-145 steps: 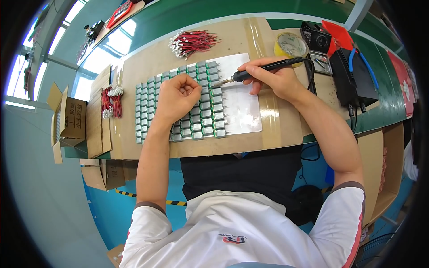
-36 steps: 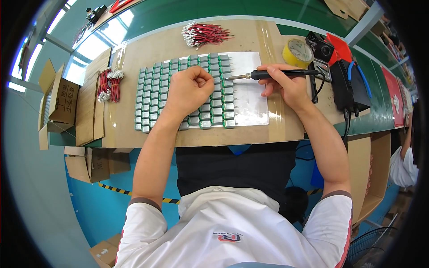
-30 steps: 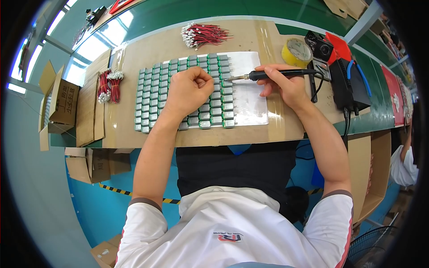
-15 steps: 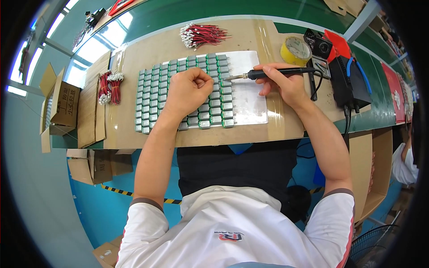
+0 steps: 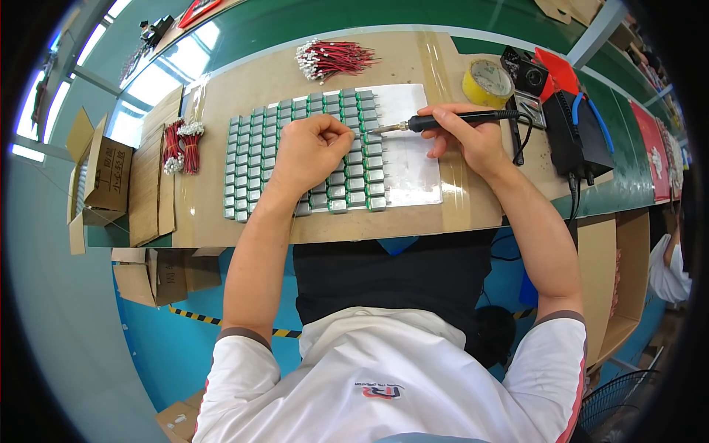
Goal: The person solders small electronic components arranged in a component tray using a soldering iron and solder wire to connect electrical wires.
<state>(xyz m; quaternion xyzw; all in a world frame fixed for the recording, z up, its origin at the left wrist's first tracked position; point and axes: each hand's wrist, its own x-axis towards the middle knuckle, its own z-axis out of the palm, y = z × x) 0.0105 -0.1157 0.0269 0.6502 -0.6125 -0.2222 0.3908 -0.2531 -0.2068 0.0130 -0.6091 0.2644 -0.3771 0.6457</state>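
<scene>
Rows of small grey motor-like blocks with green edges (image 5: 357, 184) stand on a white sheet (image 5: 413, 162). My right hand (image 5: 473, 140) grips a soldering iron (image 5: 450, 120) by its black handle, with its metal tip pointing left at the blocks in the rightmost column. Over the middle of the rows, my left hand (image 5: 314, 151) is closed in a pinch near that tip. What its fingertips hold is too small to make out. Several blocks are hidden beneath the left hand and wrist.
Red wires with white connectors (image 5: 336, 60) lie at the back, with more bundles (image 5: 183, 146) at the left. A roll of yellow tape (image 5: 488, 83), a black soldering station (image 5: 580, 140) and blue-handled pliers (image 5: 577, 109) are at the right. An open carton (image 5: 109, 173) stands at the far left.
Almost nothing differs. Both hands and the soldering iron keep nearly the same place, and the view has shifted very slightly.
</scene>
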